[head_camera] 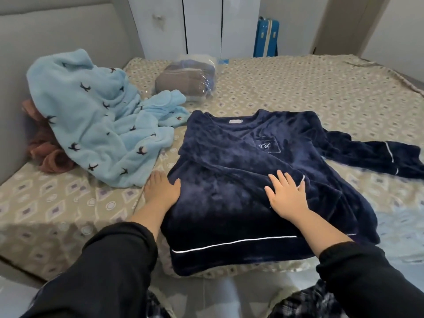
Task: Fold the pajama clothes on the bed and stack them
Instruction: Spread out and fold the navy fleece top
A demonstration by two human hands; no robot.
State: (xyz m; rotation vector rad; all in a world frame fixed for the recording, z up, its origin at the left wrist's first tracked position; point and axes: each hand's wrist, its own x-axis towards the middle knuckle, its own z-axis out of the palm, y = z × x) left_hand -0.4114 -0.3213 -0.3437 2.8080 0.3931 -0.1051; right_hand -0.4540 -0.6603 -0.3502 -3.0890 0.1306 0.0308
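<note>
Pressing down on the navy pajama top [241,180], head cam view

So the top lies front-up on the bed [298,88], close to the near edge. Its long axis runs straight away from me: collar points to the far side, and the white-piped hem sits nearest me. One sleeve is folded across the chest, and the other sleeve [378,157] sprawls off to the right on the sheet.

My right hand [286,196] lies flat on top of the fabric, fingers spread and straight, right by the folded sleeve's cuff. My left hand [160,189] is open too, palm down on the sheet just beside the top's left edge, thumb touching the fleece.

Off to the left there's a rumpled light blue pajama [91,125] heaped over a pinkish garment [46,152], with a plastic-wrapped bundle [188,81] behind them.
</note>
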